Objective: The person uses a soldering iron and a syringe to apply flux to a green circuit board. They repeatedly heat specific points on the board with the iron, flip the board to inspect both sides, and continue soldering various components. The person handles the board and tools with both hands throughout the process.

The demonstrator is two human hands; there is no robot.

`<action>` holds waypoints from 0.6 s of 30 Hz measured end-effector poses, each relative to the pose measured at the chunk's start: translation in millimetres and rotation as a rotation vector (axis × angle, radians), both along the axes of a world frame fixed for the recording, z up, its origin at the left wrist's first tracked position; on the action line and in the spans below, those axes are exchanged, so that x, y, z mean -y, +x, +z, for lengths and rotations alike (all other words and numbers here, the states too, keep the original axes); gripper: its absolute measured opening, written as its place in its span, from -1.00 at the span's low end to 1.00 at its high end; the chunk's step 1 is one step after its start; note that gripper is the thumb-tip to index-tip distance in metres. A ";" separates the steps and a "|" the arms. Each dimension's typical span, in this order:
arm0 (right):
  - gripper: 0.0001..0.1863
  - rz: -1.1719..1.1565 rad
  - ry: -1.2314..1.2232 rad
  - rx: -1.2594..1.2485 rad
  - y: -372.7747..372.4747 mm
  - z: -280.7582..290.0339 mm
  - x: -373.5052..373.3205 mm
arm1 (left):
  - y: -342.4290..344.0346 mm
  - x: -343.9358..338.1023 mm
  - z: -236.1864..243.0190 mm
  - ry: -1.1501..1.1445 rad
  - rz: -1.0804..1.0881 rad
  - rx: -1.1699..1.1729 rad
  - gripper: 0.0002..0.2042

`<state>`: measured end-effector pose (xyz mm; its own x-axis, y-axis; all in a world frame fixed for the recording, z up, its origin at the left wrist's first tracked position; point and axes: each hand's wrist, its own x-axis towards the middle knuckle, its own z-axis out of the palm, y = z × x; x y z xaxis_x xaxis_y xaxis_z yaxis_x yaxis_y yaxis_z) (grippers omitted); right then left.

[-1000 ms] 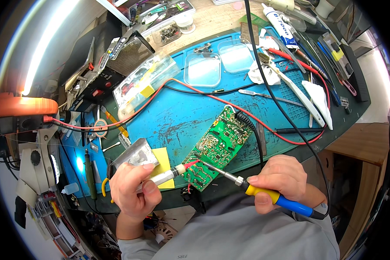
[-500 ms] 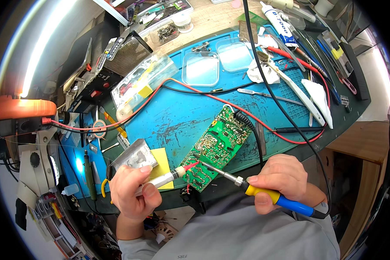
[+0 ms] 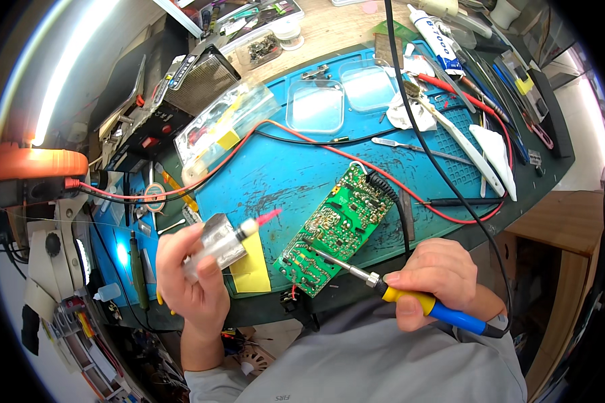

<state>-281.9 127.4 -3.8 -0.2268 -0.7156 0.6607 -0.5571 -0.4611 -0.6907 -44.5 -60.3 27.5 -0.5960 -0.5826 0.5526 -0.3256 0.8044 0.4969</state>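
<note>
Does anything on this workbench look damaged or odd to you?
Yes: the blue mat looks worn. Dark, scuffed-looking patches mark it left of the green circuit board, standing out against the plainer blue.

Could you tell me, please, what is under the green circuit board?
Blue mat shows around much of the green circuit board, and a red wire shows at its lower end. The board's downward face is covered, so what lies beneath cannot be seen.
</note>
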 end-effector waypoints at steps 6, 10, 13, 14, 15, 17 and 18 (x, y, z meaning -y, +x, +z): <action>-0.83 0.010 0.022 0.014 -1.3 2.9 2.1 | -16.0 5.5 4.4 0.070 0.031 0.140 -0.80; -0.84 0.025 0.066 0.051 -5.4 4.5 2.6 | -21.1 2.9 6.2 0.095 0.017 0.199 -0.77; -0.84 0.033 0.100 0.058 -5.7 5.7 2.1 | -21.8 3.3 7.0 0.051 0.002 0.285 -0.75; -0.85 0.028 0.111 0.071 -5.5 5.5 1.4 | -22.2 3.7 6.1 0.039 -0.003 0.296 -0.75; -0.85 0.024 0.123 0.084 -5.2 4.5 0.7 | -22.8 4.3 5.1 0.027 -0.008 0.306 -0.74; -0.86 0.014 0.144 0.101 -5.9 5.0 -0.4 | -25.1 5.7 4.1 0.016 -0.024 0.327 -0.75; -0.86 0.012 0.155 0.107 -6.1 5.7 -0.6 | -25.4 5.9 4.8 0.019 -0.031 0.338 -0.76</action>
